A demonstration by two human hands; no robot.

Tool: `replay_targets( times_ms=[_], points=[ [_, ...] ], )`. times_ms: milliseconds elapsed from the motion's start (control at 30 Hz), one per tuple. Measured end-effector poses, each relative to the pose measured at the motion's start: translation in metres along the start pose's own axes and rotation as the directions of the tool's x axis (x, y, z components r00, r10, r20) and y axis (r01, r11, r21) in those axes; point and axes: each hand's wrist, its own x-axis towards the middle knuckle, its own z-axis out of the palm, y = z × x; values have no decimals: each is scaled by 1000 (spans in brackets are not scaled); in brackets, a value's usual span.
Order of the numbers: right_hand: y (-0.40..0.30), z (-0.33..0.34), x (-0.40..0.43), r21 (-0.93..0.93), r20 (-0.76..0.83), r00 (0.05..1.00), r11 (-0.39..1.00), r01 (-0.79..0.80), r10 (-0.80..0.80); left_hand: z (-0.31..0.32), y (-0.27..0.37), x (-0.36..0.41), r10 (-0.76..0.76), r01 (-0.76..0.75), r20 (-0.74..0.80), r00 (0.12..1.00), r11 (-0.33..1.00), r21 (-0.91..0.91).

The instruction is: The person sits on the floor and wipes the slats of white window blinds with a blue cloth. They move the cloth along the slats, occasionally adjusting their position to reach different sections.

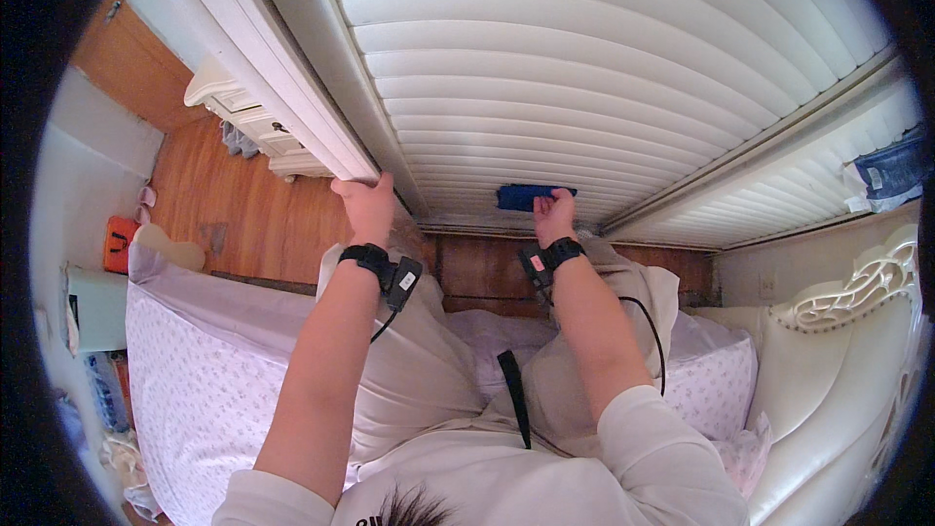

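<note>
My left hand (367, 204) grips the edge of a white panelled wardrobe door (292, 80), which stands out at the left. Pinched in my right hand (556, 213) is a dark blue cloth (520, 197), lying flat against the lower slats of a white louvred door (555, 117). Some of the cloth is hidden behind my fingers. Both wrists wear black straps with small devices, and a cable runs from each.
I sit on a bed with a floral sheet (212, 358). Its padded headboard (811, 372) rises at the right. Folded jeans (887, 168) lie by the right louvred panel. Beyond the left door are a white cabinet (252, 113), wooden floor (212, 197) and an orange case (119, 242).
</note>
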Motion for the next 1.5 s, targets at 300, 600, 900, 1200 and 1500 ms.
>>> replay_targets(
  times_ms=[300, 600, 900, 1200, 1500],
  points=[
    [70, 52, -40, 36, 38, 987, 987, -154, 153, -9, 19, -7, -76, 75, 56, 996, 997, 7],
    [118, 73, -51, 48, 183, 952, 965, -256, 244, 1, 12, -6, -81, 85, 103, 991, 996, -36],
    [117, 75, -50, 128, 190, 916, 916, -380, 354, 1, 6, -4, -51, 52, 54, 997, 998, -28],
    [94, 51, -31, 143, 179, 924, 920, -364, 338, 3, 14, -8, -122, 121, 50, 991, 993, 14],
    [32, 13, -1, 131, 64, 939, 930, -344, 339, 3, 4, 0, -92, 91, -8, 996, 996, -11]
  ],
)
